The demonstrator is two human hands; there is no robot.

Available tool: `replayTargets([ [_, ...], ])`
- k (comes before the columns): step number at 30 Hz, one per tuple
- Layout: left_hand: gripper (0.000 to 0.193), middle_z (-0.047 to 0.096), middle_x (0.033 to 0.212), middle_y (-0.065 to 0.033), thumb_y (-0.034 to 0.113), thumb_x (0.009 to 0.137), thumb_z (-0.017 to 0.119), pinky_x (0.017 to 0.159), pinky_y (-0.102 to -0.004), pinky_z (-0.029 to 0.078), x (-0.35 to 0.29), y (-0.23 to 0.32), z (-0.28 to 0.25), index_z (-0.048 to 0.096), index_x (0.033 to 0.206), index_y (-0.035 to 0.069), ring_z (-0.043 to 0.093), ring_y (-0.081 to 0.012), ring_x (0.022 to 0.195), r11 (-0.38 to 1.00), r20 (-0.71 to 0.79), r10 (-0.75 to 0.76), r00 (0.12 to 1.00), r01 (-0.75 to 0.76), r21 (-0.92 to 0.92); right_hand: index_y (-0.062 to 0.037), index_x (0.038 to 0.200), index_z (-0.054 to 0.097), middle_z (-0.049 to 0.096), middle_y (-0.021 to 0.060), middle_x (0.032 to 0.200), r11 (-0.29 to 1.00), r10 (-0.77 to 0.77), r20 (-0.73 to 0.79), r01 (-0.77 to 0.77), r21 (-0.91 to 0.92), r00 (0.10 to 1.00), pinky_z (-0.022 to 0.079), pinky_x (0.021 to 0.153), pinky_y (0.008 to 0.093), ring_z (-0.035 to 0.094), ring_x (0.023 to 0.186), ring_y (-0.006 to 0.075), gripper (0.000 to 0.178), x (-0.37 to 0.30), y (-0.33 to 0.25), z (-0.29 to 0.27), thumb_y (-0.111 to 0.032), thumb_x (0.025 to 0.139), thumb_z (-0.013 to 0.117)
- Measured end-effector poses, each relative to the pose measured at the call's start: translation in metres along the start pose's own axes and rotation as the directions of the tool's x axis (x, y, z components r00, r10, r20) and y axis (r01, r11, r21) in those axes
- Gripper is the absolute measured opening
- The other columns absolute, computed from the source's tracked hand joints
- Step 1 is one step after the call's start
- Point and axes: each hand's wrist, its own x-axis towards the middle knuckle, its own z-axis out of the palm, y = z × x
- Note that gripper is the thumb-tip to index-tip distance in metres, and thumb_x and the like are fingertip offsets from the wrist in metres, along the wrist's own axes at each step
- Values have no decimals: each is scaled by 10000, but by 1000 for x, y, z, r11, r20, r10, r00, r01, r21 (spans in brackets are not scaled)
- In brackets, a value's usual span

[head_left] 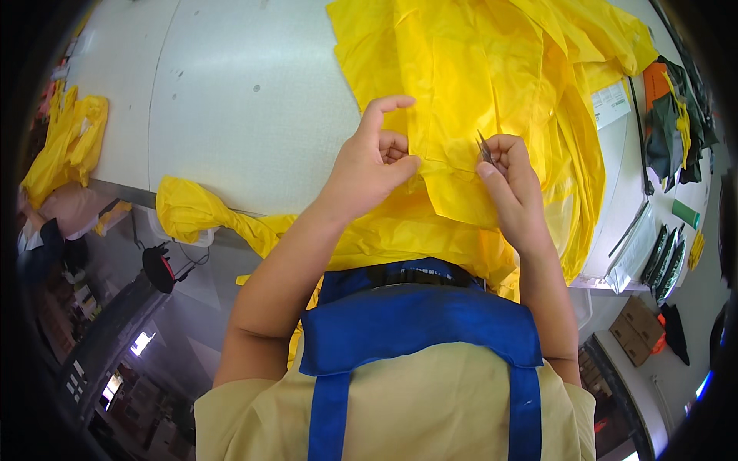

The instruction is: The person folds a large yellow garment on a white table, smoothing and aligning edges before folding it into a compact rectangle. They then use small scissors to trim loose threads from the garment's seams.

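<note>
A large yellow garment (461,84) of smooth, shiny material lies spread and creased before me, hanging over the table's near edge. Above its left part is my left hand (369,157), with the index finger and thumb apart and the other fingers curled. Nothing shows in the gap between that finger and thumb. My right hand (513,180) is closed round small thread snips (485,148), whose pointed blades stick up past the fingers. The blades are over the garment, close to a seam or flap; whether they touch it I cannot tell. The handle is hidden in the palm.
The pale table (246,100) stretches to the left. A bunched yellow piece (188,207) sits at its near edge. More yellow garments (73,142) lie far left, beside another person. On the right are a paper sheet (610,104), dark folded items (669,123) and packaged goods (665,257).
</note>
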Motion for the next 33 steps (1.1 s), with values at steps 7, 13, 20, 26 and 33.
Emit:
replayTargets([
  [7,221,598,858,-4,-81,810,580,713,-173,440,-18,16,10,627,1011,-1,536,-41,763,969,12,1,1000,2,-247,-8,968,618,561,12,834,994,-56,88,64,-93,995,398,626,183,471,691,64,205,-9,-11,-13,0,775,686],
  [13,221,618,868,-27,-67,806,618,704,-176,462,-28,30,21,628,1021,-15,565,-54,759,932,53,-39,998,55,-358,14,922,626,609,58,846,917,-329,17,323,-233,944,413,588,220,528,693,93,231,-21,-19,-1,45,718,730],
  [20,206,574,784,21,-51,813,633,627,-154,433,-31,29,30,641,1015,-14,513,-27,666,902,31,-20,999,32,-430,-4,940,554,525,4,785,990,-93,-108,103,95,990,369,592,195,457,648,80,108,-28,-8,-1,-3,843,600],
  [26,226,575,825,-2,-66,804,634,689,-160,460,-34,30,33,628,1025,-18,547,-51,741,761,72,-121,990,139,-634,7,1087,499,504,34,914,961,-11,23,5,277,1000,384,728,187,466,781,69,234,-44,-10,-28,-54,876,577],
  [33,224,595,866,-27,-70,813,627,738,-183,493,-34,29,39,612,1028,-8,575,-72,784,710,108,-76,991,130,-692,-1,1004,637,631,55,813,904,-175,-170,90,-419,970,429,558,179,552,637,60,289,-67,-40,-18,0,732,735],
])
